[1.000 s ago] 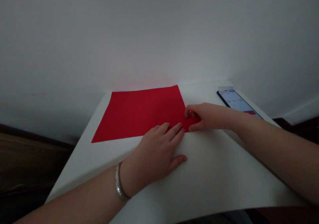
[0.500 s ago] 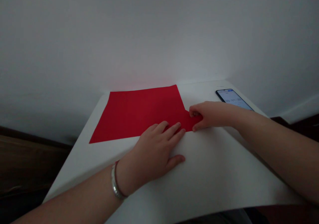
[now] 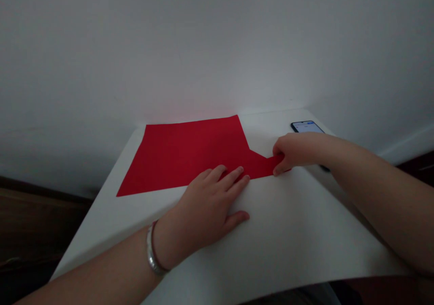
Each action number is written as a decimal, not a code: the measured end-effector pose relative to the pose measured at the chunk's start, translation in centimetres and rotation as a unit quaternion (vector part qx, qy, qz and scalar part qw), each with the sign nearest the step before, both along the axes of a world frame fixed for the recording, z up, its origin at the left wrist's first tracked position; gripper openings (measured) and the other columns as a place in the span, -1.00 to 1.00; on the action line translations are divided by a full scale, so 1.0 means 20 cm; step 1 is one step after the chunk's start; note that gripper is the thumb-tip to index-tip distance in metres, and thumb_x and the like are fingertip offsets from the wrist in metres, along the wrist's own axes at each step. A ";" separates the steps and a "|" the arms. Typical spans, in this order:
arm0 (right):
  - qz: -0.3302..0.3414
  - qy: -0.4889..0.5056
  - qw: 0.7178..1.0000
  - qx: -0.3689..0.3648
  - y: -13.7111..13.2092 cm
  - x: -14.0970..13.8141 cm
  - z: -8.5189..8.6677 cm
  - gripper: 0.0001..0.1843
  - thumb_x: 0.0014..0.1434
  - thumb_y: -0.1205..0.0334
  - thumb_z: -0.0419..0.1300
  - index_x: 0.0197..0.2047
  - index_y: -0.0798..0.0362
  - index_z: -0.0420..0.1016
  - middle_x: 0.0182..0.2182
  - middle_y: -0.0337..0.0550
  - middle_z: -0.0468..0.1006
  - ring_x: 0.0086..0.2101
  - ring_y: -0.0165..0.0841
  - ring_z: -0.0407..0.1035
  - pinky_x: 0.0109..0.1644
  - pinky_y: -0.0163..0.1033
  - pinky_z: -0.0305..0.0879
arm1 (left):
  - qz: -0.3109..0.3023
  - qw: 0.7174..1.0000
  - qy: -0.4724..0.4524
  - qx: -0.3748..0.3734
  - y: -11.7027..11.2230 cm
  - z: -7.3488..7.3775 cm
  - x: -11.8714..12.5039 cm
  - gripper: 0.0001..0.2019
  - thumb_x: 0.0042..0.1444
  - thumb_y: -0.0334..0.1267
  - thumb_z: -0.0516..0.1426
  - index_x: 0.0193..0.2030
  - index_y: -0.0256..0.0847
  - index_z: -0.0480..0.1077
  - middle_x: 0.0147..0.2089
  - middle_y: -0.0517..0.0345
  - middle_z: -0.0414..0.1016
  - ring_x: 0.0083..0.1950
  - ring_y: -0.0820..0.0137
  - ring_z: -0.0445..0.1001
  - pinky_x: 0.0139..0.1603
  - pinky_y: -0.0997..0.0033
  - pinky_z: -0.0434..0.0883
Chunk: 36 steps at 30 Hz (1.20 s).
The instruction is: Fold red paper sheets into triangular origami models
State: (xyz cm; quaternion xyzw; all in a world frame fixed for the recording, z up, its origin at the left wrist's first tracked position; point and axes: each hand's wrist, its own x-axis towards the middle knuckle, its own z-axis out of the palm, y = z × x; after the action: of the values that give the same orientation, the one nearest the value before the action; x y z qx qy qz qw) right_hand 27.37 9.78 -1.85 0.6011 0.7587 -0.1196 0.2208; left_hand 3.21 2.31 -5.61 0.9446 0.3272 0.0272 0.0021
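Observation:
A sheet of red paper (image 3: 190, 151) lies on the white table, its right side narrowing into a strip beyond a slanted, notched edge. My left hand (image 3: 213, 205) rests on the near edge of the paper, palm down and fingers spread, with the thumb out on the bare tabletop. At the narrow right end, my right hand (image 3: 291, 151) pinches the paper between thumb and curled fingers. A small red bit shows past the hand; the rest of that end is hidden under it.
A phone (image 3: 307, 126) with a lit screen lies at the back right, partly covered by my right forearm. The white tabletop (image 3: 271, 232) meets a pale wall behind. A brown wooden surface (image 3: 37, 223) stands lower at the left.
My right hand has moved right along the strip, and more of the red strip and its slanted upper edge now shows. My left hand stays almost in place.

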 end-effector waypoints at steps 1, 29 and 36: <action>-0.002 -0.003 1.000 -0.005 0.00 0.00 0.00 -0.62 -0.16 -0.17 0.30 -0.43 -0.02 0.54 -0.48 -0.08 0.54 -0.45 -0.19 0.41 -0.45 -0.16 0.15 | 0.000 1.000 0.000 0.000 0.00 0.00 0.00 -0.39 0.25 0.08 -0.05 0.35 -0.18 0.10 0.35 0.04 0.20 0.23 0.02 0.23 0.18 -0.06 0.27; 0.161 0.223 0.941 0.199 -0.24 -0.06 0.00 -0.58 0.25 0.17 -0.01 0.11 0.06 0.45 0.05 -0.05 0.52 0.02 -0.22 0.39 0.09 -0.10 0.29 | 0.001 1.000 -0.015 0.008 -0.01 0.03 0.00 -0.39 0.22 0.07 0.00 0.32 -0.23 0.15 0.30 -0.01 0.28 0.18 0.03 0.26 0.15 -0.07 0.28; 0.223 0.195 0.943 0.150 -0.44 -0.20 -0.19 -0.10 0.21 -0.17 0.03 0.36 0.37 -0.02 0.34 0.24 -0.07 0.32 -0.06 -0.15 0.32 0.07 0.00 | 0.019 1.000 0.002 0.018 -0.01 0.03 0.01 -0.39 0.23 0.04 -0.01 0.29 -0.34 0.19 0.30 -0.11 0.26 0.25 -0.02 0.22 0.19 -0.09 0.25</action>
State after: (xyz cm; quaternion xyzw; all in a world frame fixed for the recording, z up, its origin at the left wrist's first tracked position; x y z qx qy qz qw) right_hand 23.43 1.07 -5.65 0.4079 0.9106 -0.0670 -0.0035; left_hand 3.42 2.04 -5.09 0.9381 0.3447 0.0310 -0.0156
